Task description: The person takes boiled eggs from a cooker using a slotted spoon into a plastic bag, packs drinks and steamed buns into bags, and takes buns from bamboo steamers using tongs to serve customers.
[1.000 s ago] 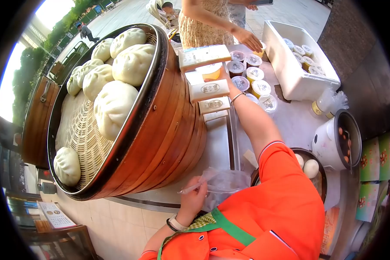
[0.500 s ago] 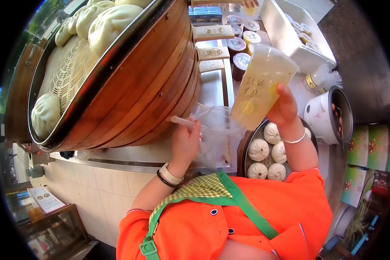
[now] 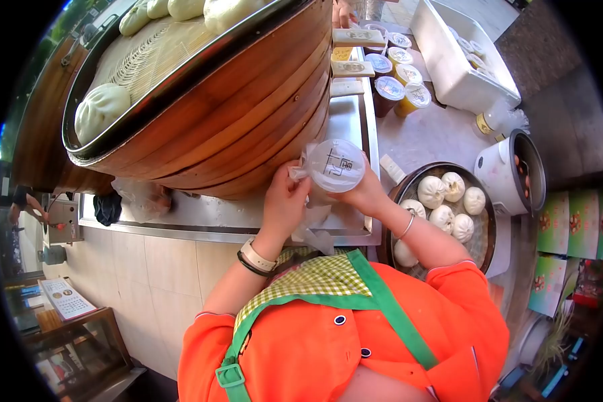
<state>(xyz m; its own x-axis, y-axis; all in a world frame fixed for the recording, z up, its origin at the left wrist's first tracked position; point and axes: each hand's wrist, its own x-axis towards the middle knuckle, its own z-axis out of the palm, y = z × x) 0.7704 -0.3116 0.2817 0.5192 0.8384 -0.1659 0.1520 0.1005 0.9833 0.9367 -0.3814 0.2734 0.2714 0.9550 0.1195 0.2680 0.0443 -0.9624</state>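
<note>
A sealed plastic drink cup stands between my hands, its printed film lid facing up. My right hand is wrapped round the cup's side. Fingers pinched at the cup's left edge, my left hand grips a thin clear plastic bag. Part of the bag hangs below the hands; how far it covers the cup is hard to make out. To the right of my right wrist, white steamed buns lie in a round steamer tray.
Tall stacked bamboo steamers lean large at the left, more buns on top. Several sealed drinks stand behind, beside a white foam box. A white cooker sits at right. Someone's hand shows at the far edge.
My right hand has brought the cup down and left, from raised and tilted to upright beside my left hand. The bag, hanging loose before, is now at the cup. The view has shifted.
</note>
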